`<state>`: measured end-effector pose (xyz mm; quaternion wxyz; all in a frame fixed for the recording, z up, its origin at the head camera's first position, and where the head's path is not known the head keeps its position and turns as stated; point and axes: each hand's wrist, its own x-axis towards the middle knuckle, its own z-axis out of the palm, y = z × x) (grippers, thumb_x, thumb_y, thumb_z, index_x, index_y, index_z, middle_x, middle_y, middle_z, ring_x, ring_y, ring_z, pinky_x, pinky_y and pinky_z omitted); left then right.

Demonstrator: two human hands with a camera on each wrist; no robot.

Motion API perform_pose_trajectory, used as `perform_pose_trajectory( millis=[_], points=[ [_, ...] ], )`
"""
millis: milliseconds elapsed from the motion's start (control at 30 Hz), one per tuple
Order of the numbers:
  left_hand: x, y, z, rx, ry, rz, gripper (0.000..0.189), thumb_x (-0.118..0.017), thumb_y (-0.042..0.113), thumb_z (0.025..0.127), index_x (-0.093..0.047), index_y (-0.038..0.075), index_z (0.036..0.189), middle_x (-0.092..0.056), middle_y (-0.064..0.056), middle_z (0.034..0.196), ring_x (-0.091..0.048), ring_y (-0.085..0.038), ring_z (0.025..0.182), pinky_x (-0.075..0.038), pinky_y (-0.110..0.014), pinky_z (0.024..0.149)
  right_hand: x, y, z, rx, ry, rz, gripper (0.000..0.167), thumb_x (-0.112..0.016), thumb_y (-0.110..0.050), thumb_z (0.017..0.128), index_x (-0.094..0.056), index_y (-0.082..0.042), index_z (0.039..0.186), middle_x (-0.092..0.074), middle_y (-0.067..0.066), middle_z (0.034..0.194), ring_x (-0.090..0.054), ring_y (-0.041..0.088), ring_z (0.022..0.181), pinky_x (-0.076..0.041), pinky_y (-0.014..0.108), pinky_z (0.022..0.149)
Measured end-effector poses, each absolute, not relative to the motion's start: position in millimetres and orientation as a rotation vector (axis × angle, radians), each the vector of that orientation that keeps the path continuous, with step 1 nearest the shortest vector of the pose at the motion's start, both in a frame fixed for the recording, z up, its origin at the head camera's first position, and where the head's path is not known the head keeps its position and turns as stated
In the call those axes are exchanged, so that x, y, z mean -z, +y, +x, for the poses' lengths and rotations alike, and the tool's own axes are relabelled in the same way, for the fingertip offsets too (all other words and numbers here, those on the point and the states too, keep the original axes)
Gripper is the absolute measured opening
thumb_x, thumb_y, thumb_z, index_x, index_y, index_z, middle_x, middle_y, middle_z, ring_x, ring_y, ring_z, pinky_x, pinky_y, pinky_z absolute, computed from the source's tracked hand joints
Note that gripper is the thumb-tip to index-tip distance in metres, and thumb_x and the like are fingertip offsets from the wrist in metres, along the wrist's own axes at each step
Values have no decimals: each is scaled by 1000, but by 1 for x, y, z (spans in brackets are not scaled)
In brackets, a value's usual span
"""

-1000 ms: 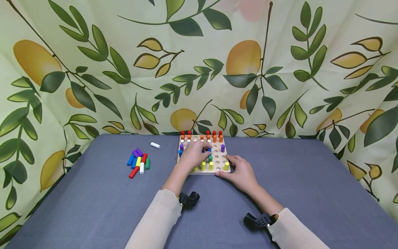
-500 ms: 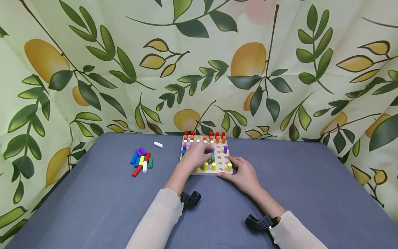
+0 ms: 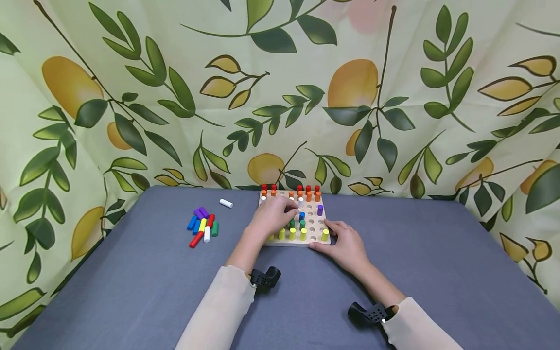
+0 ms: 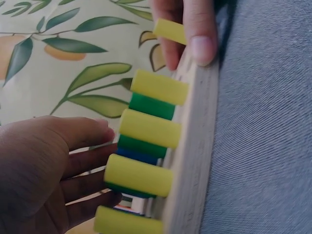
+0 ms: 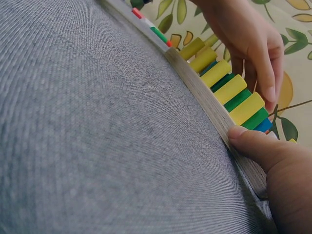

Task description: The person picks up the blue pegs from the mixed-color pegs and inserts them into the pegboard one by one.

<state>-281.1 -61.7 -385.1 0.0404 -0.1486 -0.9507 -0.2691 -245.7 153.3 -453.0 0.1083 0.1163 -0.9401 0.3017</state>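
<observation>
A wooden pegboard (image 3: 288, 244) with upright coloured pegs lies at the back middle of the table. Above its left half hovers my left hand (image 3: 273, 215). Its thumb and fingers stand apart in the left wrist view, with nothing seen between them, close to the yellow pegs (image 4: 146, 128) and green pegs (image 4: 152, 106). My right hand (image 3: 343, 243) grips the board's front right corner, thumb (image 5: 239, 132) on the front edge and fingers along the right side. A blue peg (image 3: 302, 215) and a purple peg (image 3: 320, 210) stand in holes. The left hand hides part of the middle rows.
Left of the board lies a loose cluster of pegs: purple (image 3: 201, 213), blue, yellow, red, green (image 3: 215, 228) and white. One white peg (image 3: 226, 203) lies apart behind them. A patterned cloth (image 3: 280, 97) hangs behind the grey table (image 3: 131, 291).
My left hand has drawn back slightly to the left over the board, uncovering blue and green pegs in the middle. The right hand keeps its grip. The head view has shifted a little.
</observation>
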Motion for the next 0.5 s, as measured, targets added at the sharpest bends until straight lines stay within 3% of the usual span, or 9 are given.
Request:
perform_pose_trajectory(
  millis=[233, 400, 500],
  points=[
    [370, -74, -278, 872, -2862, -425, 20, -66, 24, 99, -78, 15, 112, -76, 1, 103, -66, -13, 91, -55, -37, 85, 454, 156, -247, -881, -2740, 350, 83, -85, -50, 75, -61, -3, 139, -69, 12, 121, -61, 23, 98, -49, 47, 87],
    [359, -92, -273, 882, -2837, -339, 23, -65, 23, 100, -76, 14, 118, -76, -2, 104, -60, -17, 84, -49, -31, 70, 455, 155, -247, -889, -2752, 345, 84, -85, -52, 75, -60, -4, 140, -69, 12, 123, -61, 23, 98, -49, 47, 88],
    [353, -107, -271, 888, -2824, -284, 25, -64, 23, 100, -75, 13, 120, -75, -4, 108, -61, -19, 85, -50, -32, 71, 455, 155, -247, -888, -2760, 344, 84, -84, -52, 76, -59, -4, 140, -69, 13, 123, -61, 23, 98, -49, 47, 88]
  ],
)
